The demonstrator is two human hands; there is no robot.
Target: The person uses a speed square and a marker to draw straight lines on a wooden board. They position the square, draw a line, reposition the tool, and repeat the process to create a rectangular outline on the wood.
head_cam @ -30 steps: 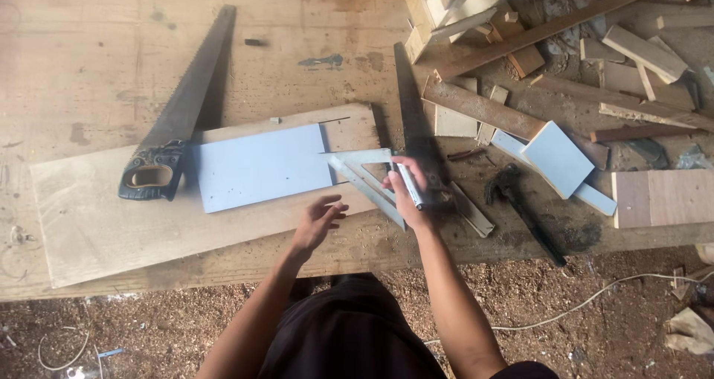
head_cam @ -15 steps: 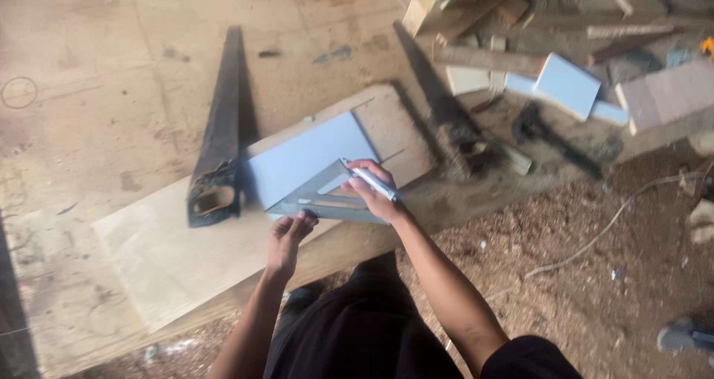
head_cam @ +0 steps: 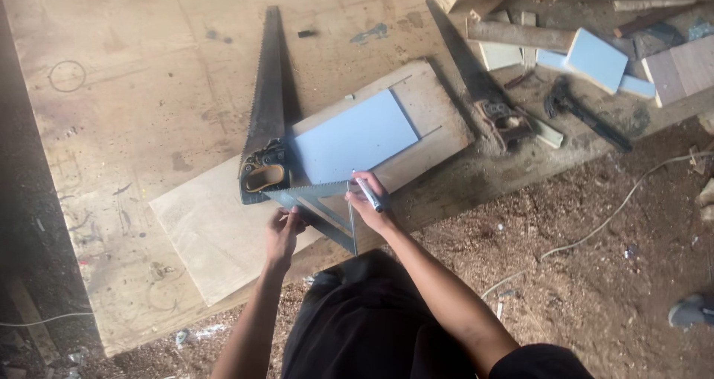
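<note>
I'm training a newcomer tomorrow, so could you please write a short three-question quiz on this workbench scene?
1. True or false: the right hand holds a marker pen.
2. What does the left hand steady? A) black-handled handsaw B) triangular metal square C) dark hammer
3. What colour is the flat rectangular panel beyond the square?

Key: 1 true; 2 B; 3 light blue.

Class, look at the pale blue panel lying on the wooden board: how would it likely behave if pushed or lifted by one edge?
The blue panel looks thin and flat with straight edges, so it is probably stiff, not floppy. Its smooth face suggests it could slide across the board when pushed. Lying flat, it is unlikely to tip or roll.
</note>
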